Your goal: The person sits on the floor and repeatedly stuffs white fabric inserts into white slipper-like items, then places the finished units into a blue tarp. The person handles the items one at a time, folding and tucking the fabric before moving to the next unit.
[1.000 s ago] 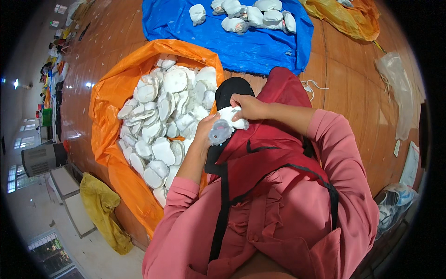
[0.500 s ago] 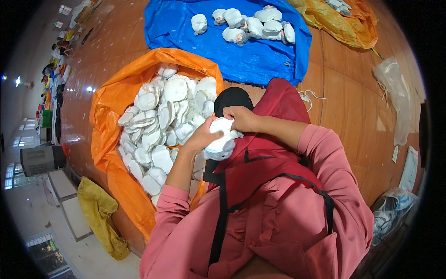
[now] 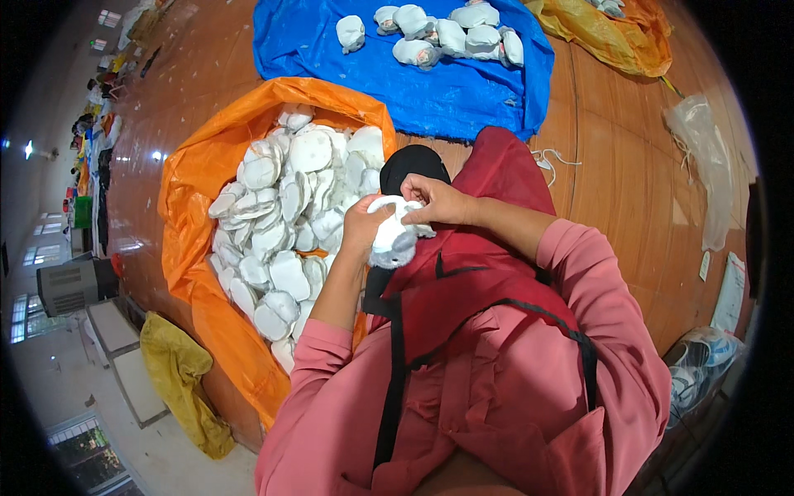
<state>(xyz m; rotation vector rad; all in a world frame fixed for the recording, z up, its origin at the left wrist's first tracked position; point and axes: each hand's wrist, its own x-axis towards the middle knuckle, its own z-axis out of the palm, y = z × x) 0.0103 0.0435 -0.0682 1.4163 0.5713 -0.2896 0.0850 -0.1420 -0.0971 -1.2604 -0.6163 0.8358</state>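
Observation:
Over my lap I hold a white-and-grey plush piece (image 3: 392, 241), with soft grey fluff at its lower end. My left hand (image 3: 361, 226) grips its left side, the thumb lying across the white face. At its upper right edge, my right hand (image 3: 432, 201) pinches the piece with bent fingers. The exact spot under those fingertips is hidden. Close by on the left, an open orange sack (image 3: 194, 186) holds a heap of flat, rounded white pieces (image 3: 311, 152).
A blue sheet (image 3: 475, 95) lies ahead, carrying several stuffed white bundles (image 3: 410, 21). Beyond it at right is a yellow-orange sack (image 3: 608, 37). White cord (image 3: 552, 159) and clear plastic (image 3: 701, 174) lie on the right floor; a yellow sack (image 3: 175, 360) lies left.
The plush piece has turned in my hands, showing more grey fluff at its lower end. My right hand has shifted slightly right and its fingers have changed their hold.

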